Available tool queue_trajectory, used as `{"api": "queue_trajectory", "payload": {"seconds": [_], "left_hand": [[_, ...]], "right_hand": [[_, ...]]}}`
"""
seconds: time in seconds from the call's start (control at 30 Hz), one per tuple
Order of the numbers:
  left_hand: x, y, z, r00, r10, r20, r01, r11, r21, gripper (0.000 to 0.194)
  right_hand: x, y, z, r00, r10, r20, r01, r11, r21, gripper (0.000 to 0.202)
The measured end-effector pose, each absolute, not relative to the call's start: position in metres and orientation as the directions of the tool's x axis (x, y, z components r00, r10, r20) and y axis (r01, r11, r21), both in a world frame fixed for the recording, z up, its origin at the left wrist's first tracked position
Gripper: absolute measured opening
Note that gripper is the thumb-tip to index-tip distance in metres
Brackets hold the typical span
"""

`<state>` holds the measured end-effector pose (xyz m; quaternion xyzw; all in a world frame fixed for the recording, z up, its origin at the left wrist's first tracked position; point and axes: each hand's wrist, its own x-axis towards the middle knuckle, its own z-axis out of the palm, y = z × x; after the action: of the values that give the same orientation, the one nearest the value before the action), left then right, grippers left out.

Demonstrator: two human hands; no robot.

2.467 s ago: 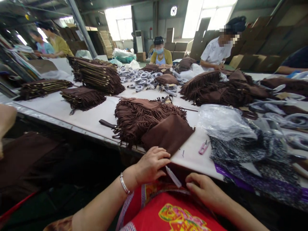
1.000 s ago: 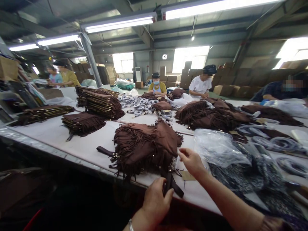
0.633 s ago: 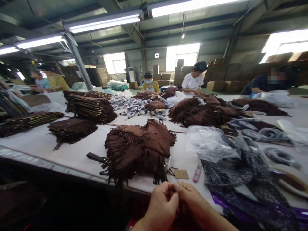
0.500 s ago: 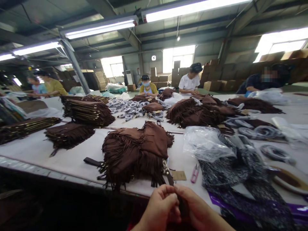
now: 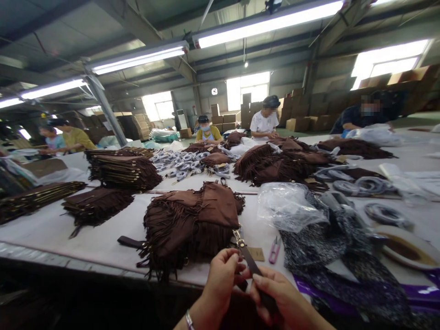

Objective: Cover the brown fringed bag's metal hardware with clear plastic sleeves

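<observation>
Two hands (image 5: 244, 282) hold a flat, smooth brown strap (image 5: 252, 266).

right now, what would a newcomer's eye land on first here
Probably the heap of dark brown fringed bags at the near edge of the table, with the right hand gripping a dark strap clipped at its corner. After that, the tall stack of brown pieces on the left and the pink snips on the white surface.

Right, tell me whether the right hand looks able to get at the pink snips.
Probably yes: the pink snips lie uncovered on the table just beyond the right hand, though that hand would likely have to let go of the strap first.
</observation>
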<state>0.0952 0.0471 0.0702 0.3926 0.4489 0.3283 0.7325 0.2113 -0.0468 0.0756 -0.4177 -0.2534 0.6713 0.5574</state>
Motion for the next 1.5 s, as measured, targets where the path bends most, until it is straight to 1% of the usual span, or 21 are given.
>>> {"api": "queue_trajectory", "payload": {"seconds": [0.07,0.13,0.23,0.3,0.33,0.37,0.43,0.53,0.63,0.7,0.8,0.93,1.07,1.2,1.3,1.37,1.43,1.5], "left_hand": [[0.103,0.05,0.07,0.457,0.795,-0.4,-0.219,0.536,0.815,0.023],[0.109,0.054,0.069,0.501,0.757,-0.419,-0.259,0.593,0.763,0.024],[0.114,0.064,0.069,0.494,0.711,-0.501,-0.266,0.672,0.691,0.026],[0.116,0.072,0.066,0.469,0.709,-0.526,-0.281,0.684,0.673,0.021],[0.116,0.075,0.064,0.463,0.718,-0.521,-0.293,0.678,0.674,0.016],[0.116,0.078,0.062,0.458,0.729,-0.508,-0.304,0.666,0.681,0.011],[0.116,0.081,0.056,0.448,0.758,-0.473,-0.326,0.632,0.703,0.006],[0.118,0.081,0.047,0.44,0.789,-0.429,-0.359,0.592,0.722,0.016],[0.124,0.079,0.041,0.433,0.816,-0.383,-0.358,0.546,0.757,0.029],[0.129,0.077,0.039,0.427,0.829,-0.361,-0.337,0.516,0.787,0.033],[0.138,0.079,0.036,0.403,0.847,-0.346,-0.287,0.476,0.832,0.032],[0.148,0.089,0.033,0.356,0.868,-0.346,-0.18,0.427,0.886,0.025],[0.151,0.097,0.036,0.339,0.87,-0.358,-0.113,0.415,0.903,0.018],[0.135,0.093,0.042,0.371,0.839,-0.398,-0.103,0.463,0.88,0.018],[0.112,0.079,0.045,0.355,0.811,-0.465,-0.086,0.524,0.848,0.025],[0.099,0.066,0.048,0.367,0.776,-0.514,-0.081,0.577,0.813,0.025],[0.092,0.054,0.052,0.477,0.682,-0.554,-0.1,0.669,0.737,0.024],[0.093,0.045,0.057,0.589,0.564,-0.578,-0.137,0.775,0.617,0.032]], "right_hand": [[0.209,-0.048,0.075,-0.051,0.964,-0.263,-0.527,-0.249,-0.813,0.044],[0.207,-0.049,0.074,-0.058,0.964,-0.26,-0.482,-0.255,-0.838,0.047],[0.202,-0.053,0.071,-0.049,0.96,-0.277,-0.319,-0.278,-0.906,0.048],[0.199,-0.055,0.069,-0.045,0.959,-0.281,-0.223,-0.284,-0.933,0.046],[0.198,-0.055,0.069,-0.05,0.959,-0.279,-0.212,-0.283,-0.935,0.046],[0.198,-0.055,0.068,-0.059,0.96,-0.273,-0.234,-0.279,-0.931,0.047],[0.197,-0.055,0.067,-0.087,0.963,-0.255,-0.345,-0.269,-0.899,0.051],[0.199,-0.054,0.066,-0.084,0.972,-0.22,-0.543,-0.229,-0.808,0.051],[0.2,-0.054,0.065,-0.055,0.98,-0.193,-0.646,-0.182,-0.742,0.045],[0.199,-0.054,0.064,-0.056,0.983,-0.173,-0.669,-0.166,-0.724,0.044],[0.198,-0.054,0.063,-0.069,0.985,-0.16,-0.672,-0.165,-0.722,0.043],[0.195,-0.056,0.064,-0.098,0.98,-0.172,-0.643,-0.194,-0.741,0.045],[0.198,-0.06,0.064,-0.074,0.976,-0.205,-0.608,-0.207,-0.767,0.046],[0.204,-0.069,0.057,-0.05,0.972,-0.232,-0.586,-0.216,-0.781,0.045],[0.207,-0.077,0.047,-0.042,0.968,-0.245,-0.597,-0.222,-0.771,0.044],[0.205,-0.08,0.043,-0.045,0.965,-0.26,-0.609,-0.233,-0.758,0.041],[0.201,-0.082,0.041,-0.048,0.961,-0.273,-0.626,-0.241,-0.742,0.038],[0.194,-0.081,0.039,-0.055,0.959,-0.276,-0.647,-0.245,-0.722,0.037]]}}
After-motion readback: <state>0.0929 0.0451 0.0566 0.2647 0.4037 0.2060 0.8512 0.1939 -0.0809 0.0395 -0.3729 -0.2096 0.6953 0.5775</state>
